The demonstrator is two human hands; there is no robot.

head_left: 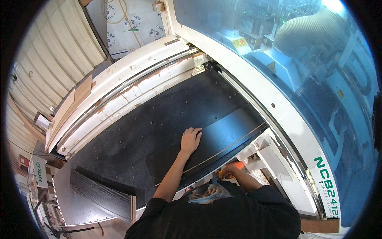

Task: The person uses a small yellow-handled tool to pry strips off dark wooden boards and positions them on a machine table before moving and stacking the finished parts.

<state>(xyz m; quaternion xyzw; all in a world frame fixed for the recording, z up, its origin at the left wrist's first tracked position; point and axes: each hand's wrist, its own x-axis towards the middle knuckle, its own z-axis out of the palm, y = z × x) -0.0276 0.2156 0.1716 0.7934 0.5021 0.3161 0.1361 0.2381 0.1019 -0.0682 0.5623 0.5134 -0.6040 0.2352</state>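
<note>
My left hand [191,140] lies on a long dark wood-grain panel [229,133], its fingers stretched out over the far edge. This panel rests flat on the black machine table [131,133], with a thin pale line along its near long side. Below the table's near edge is my right hand [228,171], low and close to my body. Its fingers look closed around something with orange and yellow parts, mostly hidden by the hand. An orange piece [238,164] shows just beside it.
A stack of dark panels [101,195] sits at the table's left end. To the right rises a white machine frame [274,105] with a blue see-through cover [318,103] and a thick hose inside. A pale beam with a rail [131,85] runs along the far side.
</note>
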